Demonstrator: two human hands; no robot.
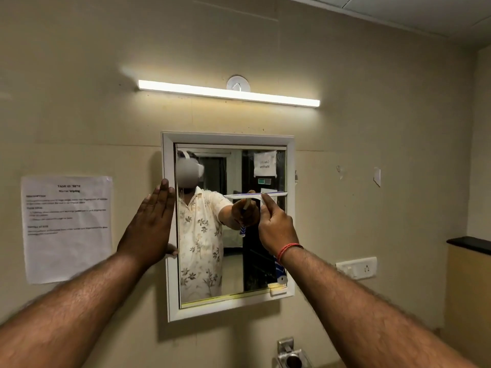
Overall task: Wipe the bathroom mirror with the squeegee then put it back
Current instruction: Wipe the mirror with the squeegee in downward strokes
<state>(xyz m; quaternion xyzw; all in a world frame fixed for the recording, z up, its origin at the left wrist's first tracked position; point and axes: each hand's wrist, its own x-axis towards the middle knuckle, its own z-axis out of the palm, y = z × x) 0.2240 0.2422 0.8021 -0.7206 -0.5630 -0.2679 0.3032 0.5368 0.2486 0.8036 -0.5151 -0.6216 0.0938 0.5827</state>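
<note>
A: Bathroom wall, white-framed mirror (212, 261) under the tube light (228, 94). Your right hand (276, 227) is clenched on the squeegee (276, 194) handle, with the blade flat on the glass by the right edge, upper half.

B: Left hand (148, 229)?

A: Fingers released, palm flat on the left frame edge, bracing.

B: Risks?

A: You're gripping high, near the blade. If you tilt your wrist on the pull, one blade end probably lifts and leaves a streak. The blade end may also snag on the right frame. Push harder with the left hand and the frame could shift on the wall.
</note>
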